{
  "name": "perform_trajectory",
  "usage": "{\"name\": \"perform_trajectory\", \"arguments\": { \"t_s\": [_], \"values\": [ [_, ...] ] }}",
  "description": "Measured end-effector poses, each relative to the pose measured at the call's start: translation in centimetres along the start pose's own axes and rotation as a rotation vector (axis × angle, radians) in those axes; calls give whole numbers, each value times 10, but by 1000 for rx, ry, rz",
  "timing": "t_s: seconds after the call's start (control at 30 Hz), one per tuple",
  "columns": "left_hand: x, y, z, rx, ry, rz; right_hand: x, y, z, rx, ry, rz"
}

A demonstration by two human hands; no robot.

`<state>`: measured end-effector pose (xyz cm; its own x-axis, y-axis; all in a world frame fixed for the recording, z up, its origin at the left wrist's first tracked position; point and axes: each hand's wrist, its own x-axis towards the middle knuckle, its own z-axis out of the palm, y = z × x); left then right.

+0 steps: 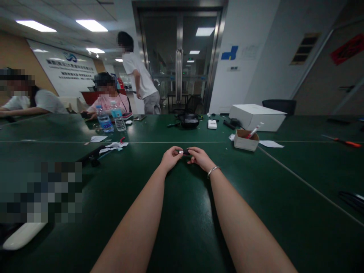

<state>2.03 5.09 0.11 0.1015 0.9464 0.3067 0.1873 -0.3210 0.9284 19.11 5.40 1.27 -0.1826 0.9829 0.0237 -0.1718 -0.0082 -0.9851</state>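
Over the middle of the green table point(187, 212), both my hands meet at a small dark stick-like piece point(185, 151) with a shiny silver end, too small to name. My left hand point(171, 157) pinches the silver end between thumb and fingertips. From the other side, my right hand point(200, 157) grips the black end, its lower fingers curled underneath. A silver bracelet point(212, 172) circles my right wrist. The fingertips hide parts of the piece.
Beyond my hands lie a black case-like object point(190, 120) and a small white box point(212, 124). To the right stand an open carton point(246, 141) and a large white box point(257, 116). Two water bottles point(118, 116) and paper scraps point(113, 146) are left. Several people are across the table.
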Motion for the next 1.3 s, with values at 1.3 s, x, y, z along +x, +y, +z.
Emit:
{"name": "perform_trajectory", "arguments": {
  "t_s": [1.3],
  "values": [
    [7, -6, 1, 109, 65, -127, -5, -4, 5, -41, -88, -80]
  ]
}}
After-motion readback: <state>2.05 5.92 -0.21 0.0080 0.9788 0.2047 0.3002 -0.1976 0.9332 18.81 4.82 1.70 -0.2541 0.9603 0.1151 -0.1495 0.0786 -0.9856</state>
